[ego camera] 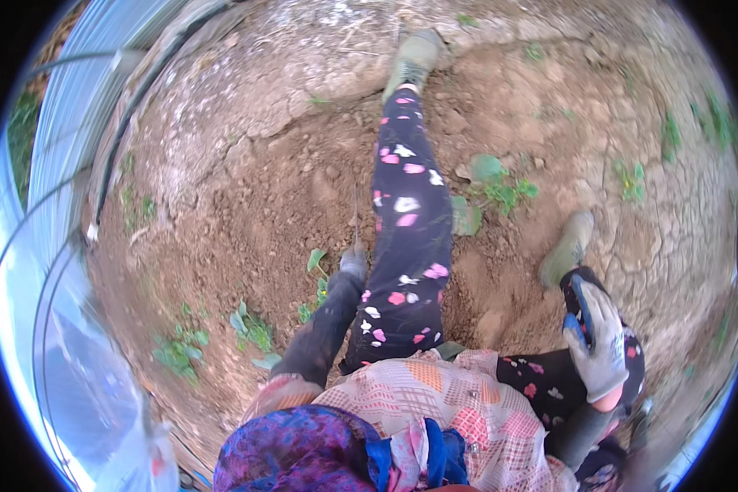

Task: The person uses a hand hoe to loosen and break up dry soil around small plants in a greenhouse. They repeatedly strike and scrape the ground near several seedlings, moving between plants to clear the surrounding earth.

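Note:
My left hand (353, 261), in a soiled grey glove, is closed around a thin tool (356, 215), which points away from me over loose brown soil (283, 197). The tool is blurred, so I cannot tell whether it is a rod or a narrow blade. Just left of that hand grows a small green seedling (315, 261). My right hand (598, 341) wears a pale grey glove with blue on the palm side. It is beside my bent right knee, thumb and fingers apart, with nothing in it. Whether it touches the trousers is unclear.
Clear plastic sheeting (74, 117) on curved hoops, with a dark pipe (126, 117), runs along the left. Leafy plants (498, 190) grow right of my outstretched leg; others (181, 353) stand at lower left. Cracked dry ground (676, 227) lies to the right.

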Action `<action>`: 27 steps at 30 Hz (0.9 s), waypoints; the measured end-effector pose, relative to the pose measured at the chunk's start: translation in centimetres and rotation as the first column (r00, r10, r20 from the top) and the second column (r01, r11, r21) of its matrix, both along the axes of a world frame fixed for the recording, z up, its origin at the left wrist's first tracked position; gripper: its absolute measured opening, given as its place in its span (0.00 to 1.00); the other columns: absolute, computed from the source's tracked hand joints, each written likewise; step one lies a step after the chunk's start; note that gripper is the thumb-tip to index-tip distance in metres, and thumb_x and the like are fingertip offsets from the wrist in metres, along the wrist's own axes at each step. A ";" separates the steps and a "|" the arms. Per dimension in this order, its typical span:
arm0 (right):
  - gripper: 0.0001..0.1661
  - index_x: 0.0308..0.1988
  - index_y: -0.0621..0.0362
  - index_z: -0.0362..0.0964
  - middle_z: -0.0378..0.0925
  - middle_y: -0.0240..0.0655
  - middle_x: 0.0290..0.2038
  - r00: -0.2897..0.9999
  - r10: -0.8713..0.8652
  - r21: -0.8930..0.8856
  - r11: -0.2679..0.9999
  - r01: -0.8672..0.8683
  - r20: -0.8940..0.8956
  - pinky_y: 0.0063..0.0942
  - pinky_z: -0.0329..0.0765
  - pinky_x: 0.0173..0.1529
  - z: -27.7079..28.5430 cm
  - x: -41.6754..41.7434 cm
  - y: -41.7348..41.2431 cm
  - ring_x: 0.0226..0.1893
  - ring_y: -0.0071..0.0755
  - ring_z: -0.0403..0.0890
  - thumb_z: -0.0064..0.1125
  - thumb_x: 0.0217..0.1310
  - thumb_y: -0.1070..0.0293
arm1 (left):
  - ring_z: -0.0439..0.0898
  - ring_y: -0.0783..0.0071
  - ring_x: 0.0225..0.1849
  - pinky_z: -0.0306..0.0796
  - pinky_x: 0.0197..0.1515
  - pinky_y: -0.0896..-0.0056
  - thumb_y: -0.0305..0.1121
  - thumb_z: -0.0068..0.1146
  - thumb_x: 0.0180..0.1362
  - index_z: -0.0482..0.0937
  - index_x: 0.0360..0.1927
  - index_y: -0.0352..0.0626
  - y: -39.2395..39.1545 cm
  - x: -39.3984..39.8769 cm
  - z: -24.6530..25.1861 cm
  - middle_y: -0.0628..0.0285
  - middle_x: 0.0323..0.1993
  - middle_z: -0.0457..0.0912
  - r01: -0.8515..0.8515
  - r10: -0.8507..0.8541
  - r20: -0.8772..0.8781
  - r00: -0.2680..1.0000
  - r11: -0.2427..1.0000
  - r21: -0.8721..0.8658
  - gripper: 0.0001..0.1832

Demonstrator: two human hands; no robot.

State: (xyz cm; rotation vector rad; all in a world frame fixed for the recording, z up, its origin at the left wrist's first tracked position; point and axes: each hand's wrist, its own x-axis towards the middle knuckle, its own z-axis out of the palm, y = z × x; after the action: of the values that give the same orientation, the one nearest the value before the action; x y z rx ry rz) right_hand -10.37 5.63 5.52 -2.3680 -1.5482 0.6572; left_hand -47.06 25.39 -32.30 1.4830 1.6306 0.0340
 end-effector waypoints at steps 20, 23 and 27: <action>0.31 0.55 0.60 0.64 0.70 0.47 0.51 0.999 -0.037 -0.068 0.997 0.036 -0.021 0.42 0.61 0.61 -0.4 1.5 -1.1 0.55 0.52 0.68 0.57 0.50 0.65 | 0.69 0.63 0.24 0.62 0.29 0.62 0.53 0.39 0.63 0.74 0.35 0.43 22.3 25.0 4.7 0.60 0.21 0.70 0.150 -0.189 0.099 0.977 0.939 0.311 0.22; 0.32 0.56 0.59 0.63 0.70 0.46 0.52 0.999 -0.036 -0.050 0.998 0.036 -0.002 0.41 0.60 0.61 -0.6 1.7 -1.4 0.55 0.51 0.68 0.58 0.49 0.64 | 0.68 0.65 0.23 0.61 0.28 0.64 0.53 0.39 0.63 0.73 0.35 0.44 22.1 23.2 5.3 0.62 0.21 0.69 0.121 -0.164 0.120 0.979 0.945 0.304 0.22; 0.33 0.56 0.59 0.63 0.70 0.44 0.52 1.000 -0.029 -0.022 0.999 0.029 0.003 0.41 0.61 0.61 -0.2 2.0 -1.7 0.55 0.50 0.68 0.58 0.49 0.63 | 0.67 0.67 0.21 0.60 0.26 0.66 0.52 0.40 0.63 0.73 0.34 0.46 17.3 16.3 4.4 0.64 0.19 0.68 0.026 -0.064 0.173 0.983 0.977 0.213 0.20</action>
State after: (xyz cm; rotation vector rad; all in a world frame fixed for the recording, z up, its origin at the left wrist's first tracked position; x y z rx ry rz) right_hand -8.34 3.91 5.30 -2.4038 -1.5119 0.6690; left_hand -30.80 42.67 -27.92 1.6256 1.4828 0.3148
